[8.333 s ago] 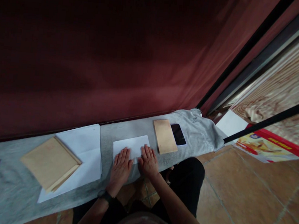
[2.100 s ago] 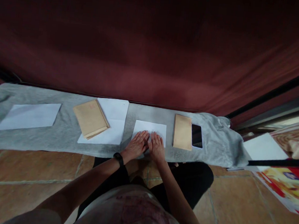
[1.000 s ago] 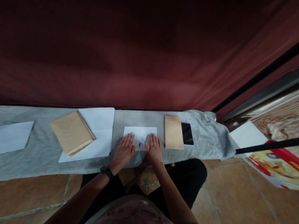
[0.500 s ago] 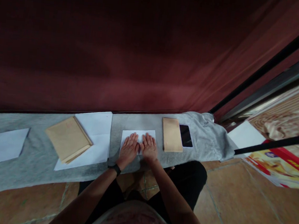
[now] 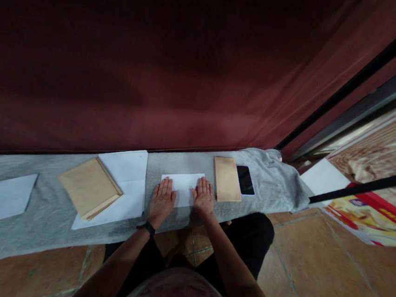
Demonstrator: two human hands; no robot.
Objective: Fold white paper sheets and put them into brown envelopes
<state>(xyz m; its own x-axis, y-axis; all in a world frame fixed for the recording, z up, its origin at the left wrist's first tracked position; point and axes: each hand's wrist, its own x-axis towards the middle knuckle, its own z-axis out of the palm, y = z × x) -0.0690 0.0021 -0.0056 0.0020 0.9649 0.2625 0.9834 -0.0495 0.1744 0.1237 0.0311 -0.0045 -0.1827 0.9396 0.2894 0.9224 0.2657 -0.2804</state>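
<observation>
A white sheet of paper [image 5: 184, 191], seemingly folded, lies flat on the grey cloth in front of me. My left hand [image 5: 162, 203] rests palm down over its left edge, fingers stretched out. On the opposite edge lies my right hand [image 5: 203, 198], also flat with its fingers extended. Bare paper shows between the two hands. Just right of my right hand is a brown paper envelope [image 5: 228, 179], and a dark-screened phone [image 5: 246, 179] sits against its right side.
Left of me, brown envelopes [image 5: 89, 187] lie stacked at an angle on larger white sheets [image 5: 130, 174]. Another white sheet [image 5: 0, 197] is at the far left. The grey cloth [image 5: 49, 220] covers a narrow bench along a dark red surface [image 5: 189, 96]. A colourful box [image 5: 373, 217] stands right.
My hands have slid apart over the paper, the left one leftward and the right one slightly rightward. More of the sheet's middle is now exposed.
</observation>
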